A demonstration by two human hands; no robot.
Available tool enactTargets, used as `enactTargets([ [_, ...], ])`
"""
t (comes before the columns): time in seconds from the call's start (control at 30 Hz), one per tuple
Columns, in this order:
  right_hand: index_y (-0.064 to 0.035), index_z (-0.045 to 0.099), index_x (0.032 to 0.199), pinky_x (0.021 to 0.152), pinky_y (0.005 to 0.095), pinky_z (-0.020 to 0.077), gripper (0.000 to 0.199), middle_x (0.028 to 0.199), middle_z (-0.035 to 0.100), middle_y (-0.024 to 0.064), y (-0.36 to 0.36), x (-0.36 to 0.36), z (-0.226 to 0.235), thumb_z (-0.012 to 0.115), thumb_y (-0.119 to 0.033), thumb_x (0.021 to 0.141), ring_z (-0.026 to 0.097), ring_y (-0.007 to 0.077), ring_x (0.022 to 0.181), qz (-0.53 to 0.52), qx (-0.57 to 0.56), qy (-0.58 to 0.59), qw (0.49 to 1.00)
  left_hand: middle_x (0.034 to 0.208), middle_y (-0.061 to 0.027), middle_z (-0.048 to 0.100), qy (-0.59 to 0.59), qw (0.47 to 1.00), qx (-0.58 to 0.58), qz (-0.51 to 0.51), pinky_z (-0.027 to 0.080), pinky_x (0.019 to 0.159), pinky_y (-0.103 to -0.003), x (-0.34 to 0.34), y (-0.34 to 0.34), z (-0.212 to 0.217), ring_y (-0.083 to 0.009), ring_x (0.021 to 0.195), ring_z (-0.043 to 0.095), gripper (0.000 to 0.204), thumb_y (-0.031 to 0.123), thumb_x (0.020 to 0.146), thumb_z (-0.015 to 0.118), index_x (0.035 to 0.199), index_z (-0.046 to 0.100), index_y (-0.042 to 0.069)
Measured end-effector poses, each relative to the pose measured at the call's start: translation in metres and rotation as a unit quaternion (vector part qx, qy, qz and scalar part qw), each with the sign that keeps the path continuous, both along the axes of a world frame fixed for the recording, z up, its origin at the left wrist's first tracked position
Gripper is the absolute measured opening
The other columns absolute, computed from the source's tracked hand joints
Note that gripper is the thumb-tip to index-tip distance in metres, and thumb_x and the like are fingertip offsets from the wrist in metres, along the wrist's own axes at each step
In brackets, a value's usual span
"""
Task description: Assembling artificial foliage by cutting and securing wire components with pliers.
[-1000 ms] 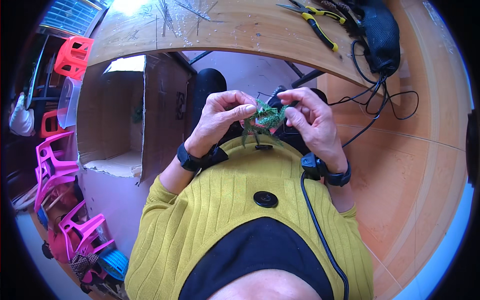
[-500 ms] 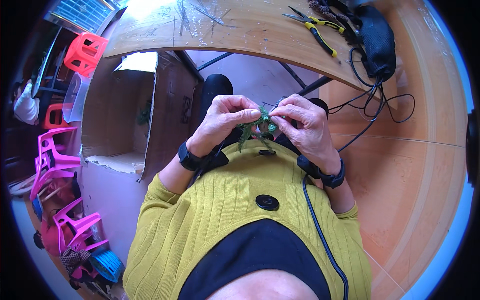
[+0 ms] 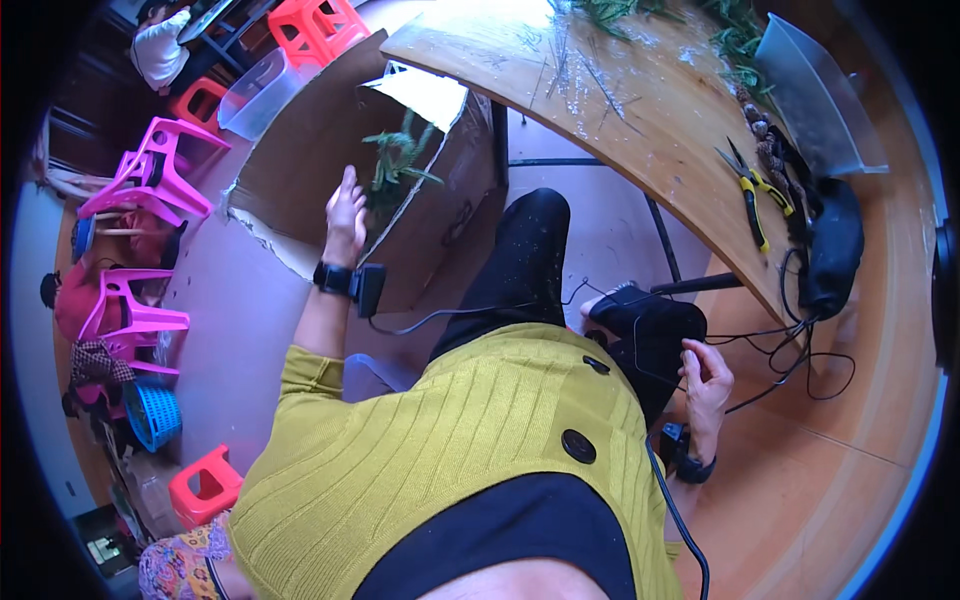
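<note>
My left hand (image 3: 347, 208) is at the mouth of a cardboard box (image 3: 290, 150), open, its fingers stretched out. Just right of those fingers is a green artificial sprig (image 3: 397, 158) with needle-like leaves, apart from the hand. Whether it is in the air or lying on other greenery in the box, I cannot tell. My right hand (image 3: 708, 385) is by my right knee, fingers curled toward the thumb. A thin dark line, perhaps a wire, runs near its fingertips; what they hold is too small to make out.
On the wooden table (image 3: 640, 130) lie yellow-black pliers (image 3: 750, 195), loose thin wires, green sprigs (image 3: 735, 50) and a clear plastic bin (image 3: 815, 95). Cables (image 3: 790, 335) hang at its right edge. Pink chairs (image 3: 160, 170) and red stools stand left. Another person (image 3: 160, 50) sits at far left.
My hands have parted. The left has swung left to the box, letting go of the sprig; the right has moved down and right. The view has turned left.
</note>
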State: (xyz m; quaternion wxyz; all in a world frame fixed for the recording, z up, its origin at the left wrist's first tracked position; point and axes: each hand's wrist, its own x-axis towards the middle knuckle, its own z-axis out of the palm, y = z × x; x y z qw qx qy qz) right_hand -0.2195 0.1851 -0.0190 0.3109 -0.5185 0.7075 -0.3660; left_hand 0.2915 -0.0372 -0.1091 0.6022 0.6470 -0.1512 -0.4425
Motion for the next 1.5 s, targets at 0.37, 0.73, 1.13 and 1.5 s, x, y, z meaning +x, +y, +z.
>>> enactTargets([
  [0.37, 0.0015, 0.066, 0.105, 0.064, 0.0224, 0.0466, 0.018, 0.083, 0.065, 0.0049, 0.02, -0.054, -0.013, 0.058, -0.007, 0.091, 0.058, 0.0095, 0.07, -0.088, 0.063, 0.1, 0.989, 0.124, -0.0125, 0.057, -0.098, 0.857, 0.05, -0.504, 0.046, 0.092, -0.034, -0.118, 0.057, -0.013, -0.021, 0.114, 0.055, 0.036, 0.024, 0.086, 0.068, 0.116, 0.062, 0.005],
  [0.73, -0.0006, 0.069, 0.098, 0.063, 0.0255, 0.0481, 0.015, 0.082, 0.065, 0.0086, 0.015, -0.037, 0.058, 0.064, -0.006, 0.085, 0.06, 0.0147, 0.069, -0.129, -0.05, -0.033, 0.99, 0.149, -0.0143, 0.031, -0.58, 0.448, -0.192, -0.653, 0.036, 0.105, -0.052, -0.184, -0.038, -0.087, -0.0406, 0.136, 0.029, 0.075, 0.046, 0.073, 0.076, 0.136, 0.048, 0.016],
  [1.13, 0.0035, 0.071, 0.097, 0.055, 0.0242, 0.0493, 0.034, 0.08, 0.062, 0.0116, -0.056, 0.071, 0.262, 0.072, -0.016, 0.069, 0.062, 0.018, 0.064, 0.346, -0.39, 0.096, 0.848, 0.156, -0.0077, 0.015, -0.581, 0.421, 0.018, -0.696, 0.022, 0.101, -0.072, -0.25, -0.068, -0.079, -0.0493, 0.14, 0.003, 0.088, 0.067, 0.073, 0.063, 0.144, 0.036, 0.022],
  [1.5, 0.0032, 0.064, 0.11, 0.06, 0.0243, 0.05, 0.044, 0.091, 0.062, 0.0125, -0.039, 0.093, 0.261, 0.073, -0.016, 0.071, 0.063, 0.018, 0.072, 0.234, -0.317, 0.06, 0.917, 0.156, -0.008, 0.017, -0.585, 0.435, 0.016, -0.685, 0.022, 0.099, -0.074, -0.247, -0.071, -0.08, -0.0492, 0.14, 0.006, 0.085, 0.066, 0.073, 0.063, 0.142, 0.039, 0.024],
])
